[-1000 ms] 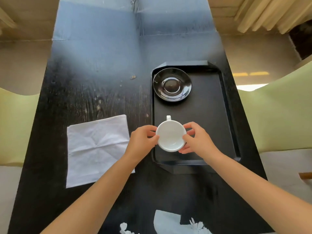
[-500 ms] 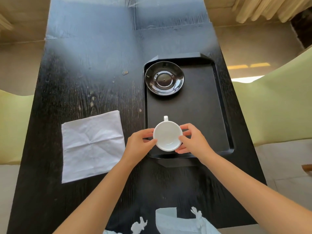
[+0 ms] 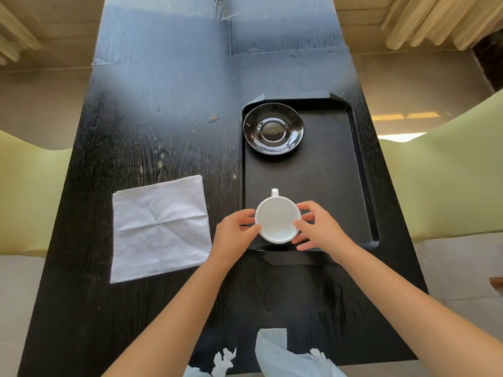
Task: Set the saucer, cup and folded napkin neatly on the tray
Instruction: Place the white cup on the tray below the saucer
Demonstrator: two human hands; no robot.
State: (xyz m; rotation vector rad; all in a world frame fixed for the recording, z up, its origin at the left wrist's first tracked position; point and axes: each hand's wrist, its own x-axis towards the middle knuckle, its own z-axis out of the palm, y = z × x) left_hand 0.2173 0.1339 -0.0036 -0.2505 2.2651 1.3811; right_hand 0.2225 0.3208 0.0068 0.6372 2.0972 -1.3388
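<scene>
A white cup (image 3: 277, 221) stands at the near end of the black tray (image 3: 337, 186), its handle pointing away from me. My left hand (image 3: 234, 235) grips its left side and my right hand (image 3: 317, 229) grips its right side. A glossy black saucer (image 3: 273, 128) lies empty in the tray's far left corner. A white napkin (image 3: 159, 227), creased and spread flat, lies on the black table (image 3: 152, 131) to the left of the tray.
Pale green chair backs (image 3: 446, 180) flank the table on both sides. Light blue clothing with white figures (image 3: 275, 355) shows at the table's near edge. Floor lies beyond the table's long edges.
The camera view shifted a little; both hands stay on the cup at the tray's near end. Saucer and napkin have not moved.
</scene>
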